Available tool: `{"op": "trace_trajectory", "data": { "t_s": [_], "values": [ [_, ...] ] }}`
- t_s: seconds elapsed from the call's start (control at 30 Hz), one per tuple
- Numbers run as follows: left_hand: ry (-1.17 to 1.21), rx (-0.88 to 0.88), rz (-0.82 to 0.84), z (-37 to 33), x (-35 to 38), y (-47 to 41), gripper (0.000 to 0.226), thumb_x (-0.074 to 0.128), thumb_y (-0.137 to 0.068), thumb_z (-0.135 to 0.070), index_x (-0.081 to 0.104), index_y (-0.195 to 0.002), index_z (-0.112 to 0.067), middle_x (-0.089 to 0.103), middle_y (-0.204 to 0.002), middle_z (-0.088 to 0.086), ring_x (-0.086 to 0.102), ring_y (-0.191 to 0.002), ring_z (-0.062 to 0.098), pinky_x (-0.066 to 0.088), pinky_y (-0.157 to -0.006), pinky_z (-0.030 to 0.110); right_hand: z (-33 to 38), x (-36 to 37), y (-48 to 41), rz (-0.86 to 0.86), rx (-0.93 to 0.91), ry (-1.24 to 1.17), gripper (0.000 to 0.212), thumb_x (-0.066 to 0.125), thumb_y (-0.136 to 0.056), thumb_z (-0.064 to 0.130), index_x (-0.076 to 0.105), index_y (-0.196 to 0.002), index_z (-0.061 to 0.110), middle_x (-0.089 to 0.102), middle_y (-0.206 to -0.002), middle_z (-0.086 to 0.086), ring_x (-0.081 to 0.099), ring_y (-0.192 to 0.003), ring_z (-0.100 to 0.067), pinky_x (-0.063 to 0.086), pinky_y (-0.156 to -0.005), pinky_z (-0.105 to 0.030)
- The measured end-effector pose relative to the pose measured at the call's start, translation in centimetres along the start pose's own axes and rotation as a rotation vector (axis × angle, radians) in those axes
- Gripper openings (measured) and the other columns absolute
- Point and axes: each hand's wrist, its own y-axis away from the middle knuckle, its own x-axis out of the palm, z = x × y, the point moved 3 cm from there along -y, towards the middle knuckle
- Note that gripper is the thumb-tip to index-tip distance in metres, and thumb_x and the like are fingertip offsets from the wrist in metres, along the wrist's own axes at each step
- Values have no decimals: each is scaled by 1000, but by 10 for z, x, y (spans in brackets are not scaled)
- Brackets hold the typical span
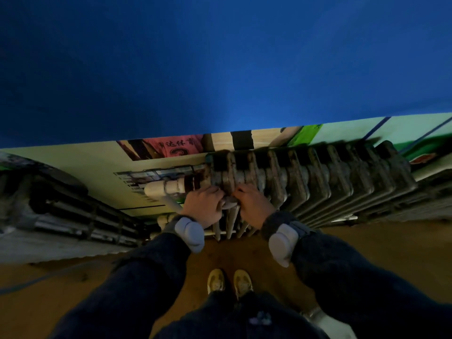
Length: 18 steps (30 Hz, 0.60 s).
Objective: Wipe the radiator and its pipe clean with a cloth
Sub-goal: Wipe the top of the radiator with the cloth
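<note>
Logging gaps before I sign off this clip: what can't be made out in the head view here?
- cloth: only a small fold shows between the left hand and right hand, which grip it; the hands hide the rest.
- pipe: its lower run passes behind the left hand.
- radiator: dim light and blur hide how dirty it is and which sections are wiped.

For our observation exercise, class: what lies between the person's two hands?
A bunched pale cloth, gripped by the left hand and the right hand against the radiator; the head view shows it.
</note>
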Motion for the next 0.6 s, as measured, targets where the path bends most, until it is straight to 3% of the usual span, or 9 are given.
{"op": "trace_trajectory", "data": {
  "t_s": [0.1, 0.2, 0.33, 0.4, 0.6],
  "values": [
    [8, 33, -65, -8, -14, -14, 27, 39, -95, -26, 57, -112, -15, 55, -119, -2, 47, -114, 16, 40, -80, 26, -15, -18, -6, -31, 51, -64, 37, 47, -89, 3, 53, -125, 10, 43, -127, -6, 38, -120, -19, 32, -102, -26],
    [12, 19, -109, -14, -23, -39, 30, 39, -95, -26, 53, -120, -16, 53, -122, -1, 44, -117, 17, 40, -85, 28, -33, -37, -19, -68, 100, -27, 39, 47, -87, -1, 53, -125, 7, 44, -127, -10, 39, -118, -23, 29, -100, -26],
    [6, 18, -112, -19, -31, -77, 32, 40, -96, -20, 49, -126, -13, 47, -130, 4, 38, -124, 20, 35, -97, 31, -53, -48, -50, -114, 155, -1, 36, 52, -81, -3, 59, -116, 4, 52, -116, -18, 45, -112, -34, 37, -99, -38],
    [43, 3, -83, -18, -33, -91, 33, 41, -96, -17, 47, -129, -10, 43, -133, 7, 37, -125, 23, 36, -96, 33, -59, -47, -63, -133, 166, 2, 30, 55, -79, 0, 63, -108, 3, 55, -109, -21, 48, -105, -36, 41, -93, -44],
    [45, -73, 83, -9, -18, -112, 33, 40, -99, -22, 47, -128, -9, 41, -135, 11, 47, -116, 31, 42, -84, 38, -60, -44, -81, -66, 153, 70, 44, 46, -91, 5, 44, -135, 10, 35, -139, -15, 33, -125, -29, 24, -102, -32]
  ]
}}
